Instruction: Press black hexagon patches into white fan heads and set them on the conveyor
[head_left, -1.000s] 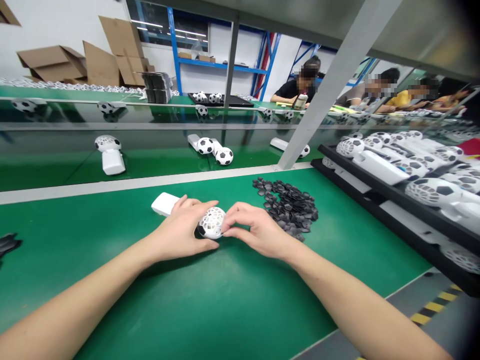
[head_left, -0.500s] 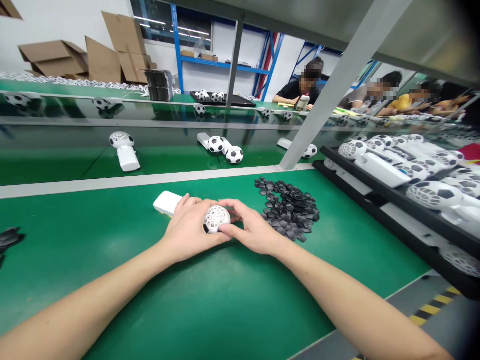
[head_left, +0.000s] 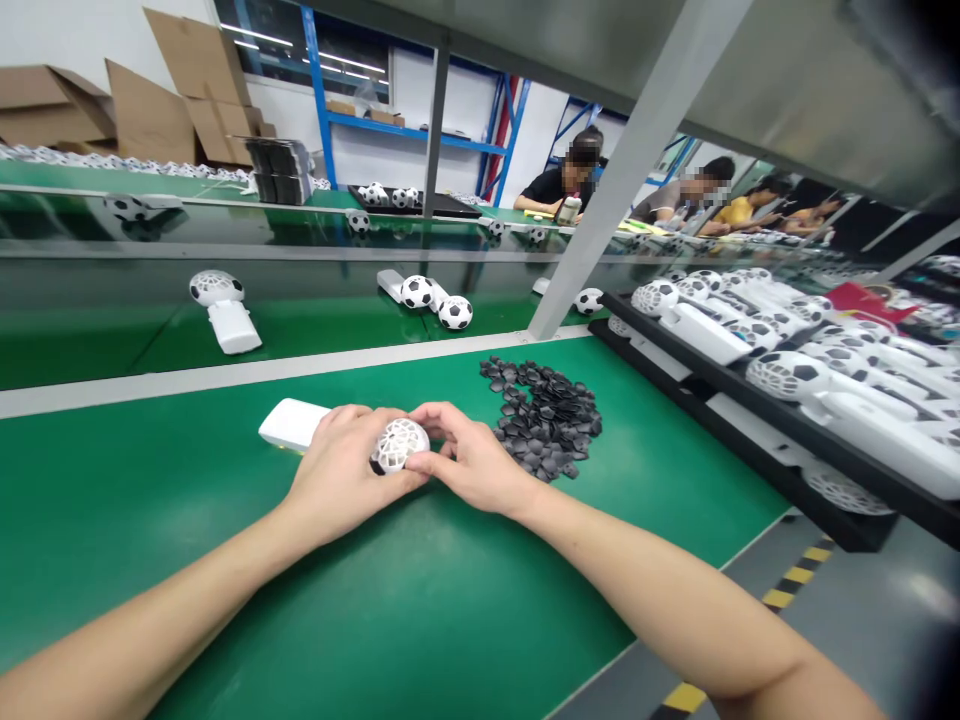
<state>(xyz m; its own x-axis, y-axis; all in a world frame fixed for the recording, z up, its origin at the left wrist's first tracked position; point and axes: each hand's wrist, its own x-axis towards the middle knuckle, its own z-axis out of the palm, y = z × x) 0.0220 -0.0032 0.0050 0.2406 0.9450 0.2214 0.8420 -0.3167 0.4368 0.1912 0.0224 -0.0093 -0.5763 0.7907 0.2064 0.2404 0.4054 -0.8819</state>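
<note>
A white handheld fan with a football-patterned head point(head_left: 403, 445) lies low over the green table, its open grille facing up toward me. My left hand point(head_left: 346, 462) is wrapped over its neck, and the white handle sticks out to the left behind the knuckles. At the head's right side, my right hand point(head_left: 469, 458) grips with the thumb on the grille's rim and the fingers on the far side. Anything small between the right fingertips is hidden. Just right of that hand lies a pile of black pentagon pieces point(head_left: 551, 415).
Stacked black trays point(head_left: 694, 375) full of similar fans stand at the right. Beyond the table edge, more fans point(head_left: 225, 310) lie on a green conveyor point(head_left: 315, 325). A grey slanted post point(head_left: 600, 200) rises ahead. Several people sit at the far back right.
The view has swung to the right, so everything appears further left. Both hands keep their hold on the fan, with little visible change in the fingers.
</note>
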